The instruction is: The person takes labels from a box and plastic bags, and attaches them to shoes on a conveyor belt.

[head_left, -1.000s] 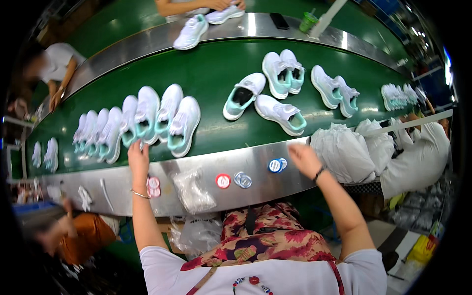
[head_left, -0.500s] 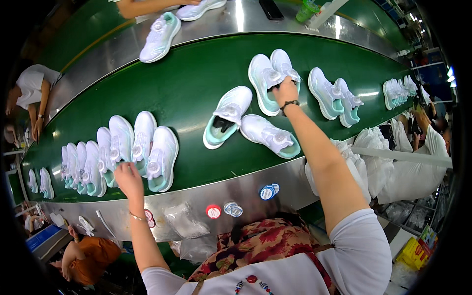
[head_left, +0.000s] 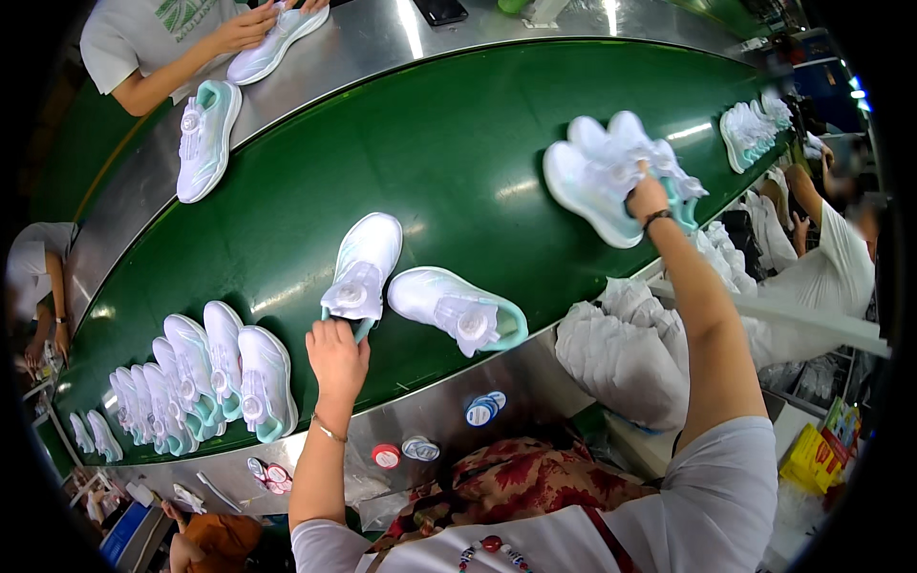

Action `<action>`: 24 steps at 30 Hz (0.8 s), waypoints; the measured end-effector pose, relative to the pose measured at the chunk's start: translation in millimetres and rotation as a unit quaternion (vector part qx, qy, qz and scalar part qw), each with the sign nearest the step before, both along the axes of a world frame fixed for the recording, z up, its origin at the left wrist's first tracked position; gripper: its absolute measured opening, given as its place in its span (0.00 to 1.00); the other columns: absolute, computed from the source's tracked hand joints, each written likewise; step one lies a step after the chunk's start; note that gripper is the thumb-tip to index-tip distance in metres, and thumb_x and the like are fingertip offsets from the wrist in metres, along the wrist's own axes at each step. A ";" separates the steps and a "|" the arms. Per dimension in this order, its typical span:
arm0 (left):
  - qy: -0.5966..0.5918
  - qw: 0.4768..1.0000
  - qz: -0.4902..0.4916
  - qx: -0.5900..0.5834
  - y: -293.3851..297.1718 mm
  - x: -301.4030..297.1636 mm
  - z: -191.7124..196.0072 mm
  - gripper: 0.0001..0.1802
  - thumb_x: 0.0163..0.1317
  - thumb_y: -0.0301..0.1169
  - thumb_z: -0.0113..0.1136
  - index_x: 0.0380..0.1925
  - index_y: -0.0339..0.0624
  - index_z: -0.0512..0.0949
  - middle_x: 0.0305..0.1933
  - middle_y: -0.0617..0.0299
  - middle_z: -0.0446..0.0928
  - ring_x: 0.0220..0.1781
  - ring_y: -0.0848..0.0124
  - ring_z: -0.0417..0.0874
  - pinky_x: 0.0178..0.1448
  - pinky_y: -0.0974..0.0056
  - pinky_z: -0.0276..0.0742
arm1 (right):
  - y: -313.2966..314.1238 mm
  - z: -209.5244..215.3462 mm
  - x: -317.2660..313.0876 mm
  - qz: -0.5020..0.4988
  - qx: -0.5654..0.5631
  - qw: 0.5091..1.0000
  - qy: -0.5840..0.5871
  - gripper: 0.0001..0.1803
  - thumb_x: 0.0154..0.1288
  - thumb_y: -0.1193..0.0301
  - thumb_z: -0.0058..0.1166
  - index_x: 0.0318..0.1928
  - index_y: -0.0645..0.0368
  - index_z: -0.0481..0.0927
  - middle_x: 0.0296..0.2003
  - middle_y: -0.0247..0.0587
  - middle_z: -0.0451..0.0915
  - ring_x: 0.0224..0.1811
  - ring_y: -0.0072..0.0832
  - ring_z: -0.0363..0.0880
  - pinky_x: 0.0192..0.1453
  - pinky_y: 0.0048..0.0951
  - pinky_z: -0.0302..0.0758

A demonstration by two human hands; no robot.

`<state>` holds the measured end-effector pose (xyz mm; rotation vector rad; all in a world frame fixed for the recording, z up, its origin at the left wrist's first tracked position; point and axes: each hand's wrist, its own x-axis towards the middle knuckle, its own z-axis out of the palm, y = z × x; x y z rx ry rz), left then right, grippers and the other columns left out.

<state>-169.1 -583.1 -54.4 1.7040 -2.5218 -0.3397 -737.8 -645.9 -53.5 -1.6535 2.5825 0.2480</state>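
Observation:
My left hand (head_left: 336, 361) is closed on the heel collar of a white sneaker (head_left: 370, 250) with mint-green lining, its toe pointing away from me. Just right of it, a second white sneaker (head_left: 454, 304) lies with its mint heel toward the lower right. Over to the right, my right hand (head_left: 650, 199) grips a pair of white sneakers (head_left: 585, 181) by the heels. They are blurred and overlap other sneakers (head_left: 676, 177) there, so exactly which shoes the fingers hold is partly hidden.
A row of white sneakers (head_left: 224, 358) stands at left on the green belt (head_left: 458, 153). Round stickers or lids (head_left: 482, 411) lie on the metal edge. White bags (head_left: 621, 353) sit at right. Across the belt, a person's hands (head_left: 250, 29) handle a shoe near another sneaker (head_left: 208, 143).
My left hand moved from the left row to the loose sneaker and took its heel. My right hand carried its sneakers rightward against the neighbouring pair. The view shifted too.

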 end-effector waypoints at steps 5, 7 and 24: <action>0.085 0.996 -0.004 -0.015 64.8 -9.9 8.1 0.15 0.39 0.28 0.63 0.23 0.42 0.66 0.22 0.57 0.65 0.27 0.59 0.67 0.33 0.55 0.59 | -41.5 -0.9 -101.9 -0.153 -0.038 0.979 0.129 0.24 0.56 0.74 0.49 0.53 0.56 0.58 0.39 0.56 0.78 0.40 0.50 0.78 0.45 0.45 0.74; 0.103 0.994 0.032 0.014 91.7 -26.2 5.0 0.14 0.43 0.28 0.64 0.24 0.42 0.66 0.22 0.57 0.65 0.26 0.59 0.68 0.32 0.56 0.59 | -53.1 -4.4 -138.2 -0.193 0.082 0.959 0.192 0.21 0.63 0.66 0.39 0.56 0.54 0.61 0.51 0.51 0.73 0.56 0.44 0.70 0.55 0.47 0.68; 0.210 0.975 -0.040 -0.055 -3.7 -225.2 -26.3 0.14 0.38 0.26 0.64 0.24 0.42 0.68 0.25 0.58 0.70 0.29 0.58 0.72 0.36 0.56 0.63 | 68.8 18.2 145.8 0.053 0.275 0.861 -0.424 0.28 0.51 0.62 0.55 0.47 0.67 0.63 0.32 0.61 0.77 0.37 0.51 0.78 0.43 0.42 0.75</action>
